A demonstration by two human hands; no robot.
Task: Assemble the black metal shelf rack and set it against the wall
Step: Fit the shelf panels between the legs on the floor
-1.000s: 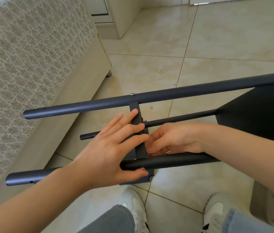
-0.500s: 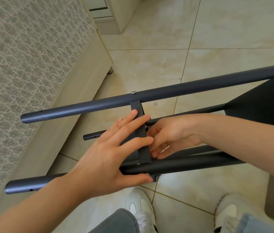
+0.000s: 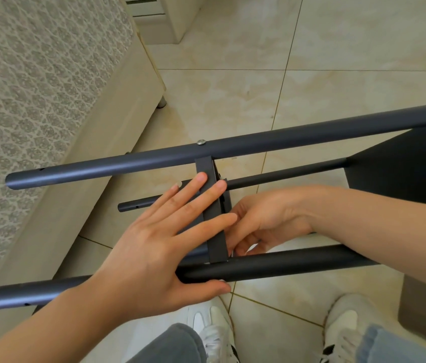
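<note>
A half-built black rack (image 3: 285, 142) lies on its side over the tiled floor (image 3: 337, 74) and fills the middle of the frame. Its poles run left to right, rising slightly rightward, with open ends at the left. One shelf (image 3: 403, 174) sits at the far right. A second shelf (image 3: 214, 213), edge-on at centre, has a screw (image 3: 201, 142) through the top pole. The left hand (image 3: 151, 255) presses flat on that second shelf, grip wide, thumb under the near pole. The right hand (image 3: 266, 221) curls behind it, and I cannot tell what its grip holds. Fastening, standing the rack up and moving it to the wall seem left to do.

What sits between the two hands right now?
In the head view, the rack's flat black crosspiece stands between the left hand and right hand.
</note>
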